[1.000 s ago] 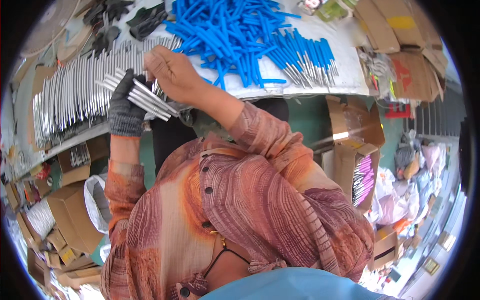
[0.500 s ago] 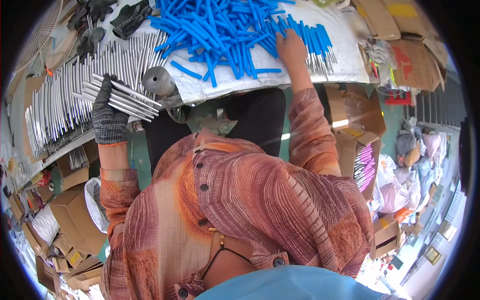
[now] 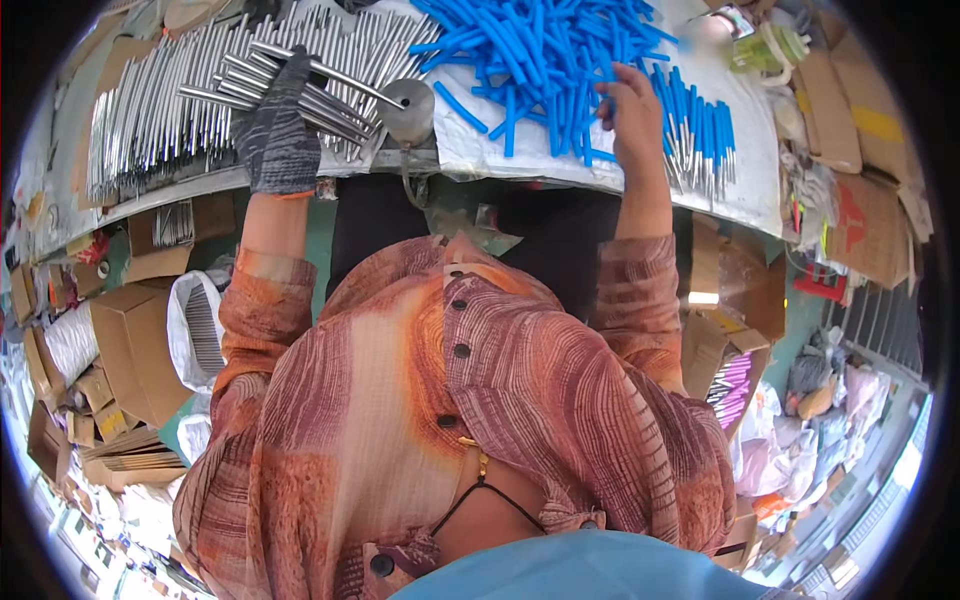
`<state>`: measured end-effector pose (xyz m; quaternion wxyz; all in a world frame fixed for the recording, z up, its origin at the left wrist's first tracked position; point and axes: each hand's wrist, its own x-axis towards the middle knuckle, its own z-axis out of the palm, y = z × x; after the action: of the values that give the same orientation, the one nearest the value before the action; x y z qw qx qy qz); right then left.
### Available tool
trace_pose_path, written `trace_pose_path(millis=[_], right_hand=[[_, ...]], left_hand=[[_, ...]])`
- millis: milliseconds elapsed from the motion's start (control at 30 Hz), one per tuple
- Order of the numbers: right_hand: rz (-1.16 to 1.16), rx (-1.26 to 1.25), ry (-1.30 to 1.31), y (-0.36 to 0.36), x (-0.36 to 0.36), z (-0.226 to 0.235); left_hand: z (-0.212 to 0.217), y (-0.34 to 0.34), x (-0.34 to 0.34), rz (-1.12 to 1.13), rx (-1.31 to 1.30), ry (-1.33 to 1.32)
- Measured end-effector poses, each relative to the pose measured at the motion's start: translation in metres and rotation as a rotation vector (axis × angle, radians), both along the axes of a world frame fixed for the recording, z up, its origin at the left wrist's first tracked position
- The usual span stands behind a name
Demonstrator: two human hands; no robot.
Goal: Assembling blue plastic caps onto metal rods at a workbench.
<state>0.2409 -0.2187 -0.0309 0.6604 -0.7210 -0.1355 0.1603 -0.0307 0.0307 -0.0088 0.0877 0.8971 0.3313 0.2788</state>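
Observation:
My left hand point(image 3: 278, 145), in a grey knitted glove, is closed around a bundle of several shiny metal tubes point(image 3: 350, 80). One tube's end overlaps a round grey metal piece with a hole point(image 3: 410, 122) at the table's near edge. Behind and left of this hand lies a long row of bare metal tubes point(image 3: 150, 125). My bare right hand point(image 3: 638, 125) hovers at the right side of a heap of blue plastic tubes point(image 3: 530, 50), its fingers bent and apart with nothing visible in them. Just right of it are metal tubes with blue sleeves point(image 3: 710, 130), laid side by side.
A white sheet point(image 3: 755, 180) covers the table on the right. A green bottle-like container point(image 3: 765, 50) stands at the back right. Cardboard boxes point(image 3: 140, 340) flank me below the table. A box of purple tubes point(image 3: 732, 385) sits at my right.
My right hand has left the blue-sleeved tubes and come back toward the heap's right side. My left hand has lifted its bundle toward the round metal piece. The whole view has shifted.

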Motion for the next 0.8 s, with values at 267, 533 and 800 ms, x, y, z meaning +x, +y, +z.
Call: trace_pose_path(millis=[267,533,800], right_hand=[[0.550,-0.010,-0.409,0.049,-0.084,0.078],[0.647,-0.014,-0.675,0.072,-0.085,0.093],[0.779,-0.562,-1.102,0.097,-0.102,0.173]], left_hand=[[0.027,-0.047,0.034,-0.189,-0.721,-0.703],[0.026,-0.049,0.028,-0.295,-1.177,-0.650],[0.024,-0.047,0.031,-0.323,-1.221,-0.693]])
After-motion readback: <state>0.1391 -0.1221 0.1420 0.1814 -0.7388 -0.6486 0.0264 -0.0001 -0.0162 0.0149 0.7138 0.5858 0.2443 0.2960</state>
